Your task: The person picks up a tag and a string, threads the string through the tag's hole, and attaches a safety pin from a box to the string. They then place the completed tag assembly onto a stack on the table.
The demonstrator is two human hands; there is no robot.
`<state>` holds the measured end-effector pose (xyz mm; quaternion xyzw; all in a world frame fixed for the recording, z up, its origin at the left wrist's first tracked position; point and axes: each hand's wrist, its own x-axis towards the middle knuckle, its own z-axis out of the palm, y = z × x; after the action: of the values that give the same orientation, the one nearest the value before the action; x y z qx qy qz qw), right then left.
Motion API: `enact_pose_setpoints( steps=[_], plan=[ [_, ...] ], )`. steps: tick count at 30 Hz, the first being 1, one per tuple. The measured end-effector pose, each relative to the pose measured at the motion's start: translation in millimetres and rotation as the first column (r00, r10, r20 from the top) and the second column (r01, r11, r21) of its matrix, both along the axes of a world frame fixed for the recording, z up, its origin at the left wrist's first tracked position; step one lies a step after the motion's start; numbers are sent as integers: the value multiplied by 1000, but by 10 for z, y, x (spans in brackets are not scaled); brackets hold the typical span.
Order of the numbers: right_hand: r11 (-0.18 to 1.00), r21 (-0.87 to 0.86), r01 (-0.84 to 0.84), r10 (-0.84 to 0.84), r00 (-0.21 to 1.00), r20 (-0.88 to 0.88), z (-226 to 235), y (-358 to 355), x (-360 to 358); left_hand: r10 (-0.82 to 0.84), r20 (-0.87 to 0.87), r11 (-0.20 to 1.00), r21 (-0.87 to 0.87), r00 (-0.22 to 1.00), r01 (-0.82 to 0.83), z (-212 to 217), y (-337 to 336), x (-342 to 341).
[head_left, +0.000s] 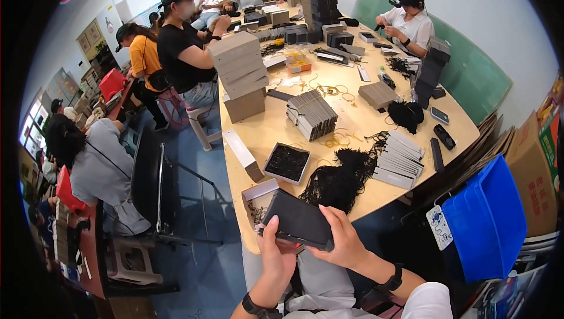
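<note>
In the head view, the near edge of the table point(367, 128) curves just past your hands, its left side running away from you and its right side bowing outward. Wood shows between the banded block of grey pieces point(311, 116) and the black bundle point(405, 117), and blue floor point(200, 272) shows to the left, below the black folding chair point(147, 178).

Close in, an open box of brown cords point(255, 212) sits just beyond your left hand, partly hidden by what you hold. Behind it stand a long white box point(242, 153) and an open tray of small black pieces point(288, 163). The black cord heap point(335, 184) crowds the middle beyond your hands, touching the fanned grey strips point(399, 160) on its right. A tall stack of grey boxes point(239, 66) blocks the left side farther back; the blue bin point(484, 219) stands off the table to your right.

You hold the flat black box point(299, 219) at the near edge, tilted with its broad face up toward you. Your left hand point(277, 254) grasps its left end, thumb over the face, fingers underneath. Your right hand point(342, 235) grips the right end, fingers along that edge. Both forearms rise from the lower edge, converging on the box.
</note>
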<state>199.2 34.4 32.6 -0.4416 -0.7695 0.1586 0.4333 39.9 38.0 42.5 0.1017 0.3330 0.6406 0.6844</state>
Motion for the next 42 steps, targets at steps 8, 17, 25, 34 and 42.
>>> enact_pose_setpoints(
  steps=[8,17,25,34,42],
  plan=[
    [998,56,-2,-1,998,58,-36,-19,-10,159,-228,986,92,961,-141,35,50,188],
    [993,116,0,0,1000,0,-27,-54,64,-31,-98,945,321,995,61,150,55,138],
    [975,-210,66,-107,975,-192,214,19,388,-296,-13,894,348,955,282,-16,63,138],
    [815,-431,387,-563,353,-747,7,687,2763,-409,-255,848,249,876,468,-98,-193,-131],
    [591,-755,284,-807,188,-560,-234,910,3747,-370,-355,870,192,859,454,-328,-286,-397]
  ],
)
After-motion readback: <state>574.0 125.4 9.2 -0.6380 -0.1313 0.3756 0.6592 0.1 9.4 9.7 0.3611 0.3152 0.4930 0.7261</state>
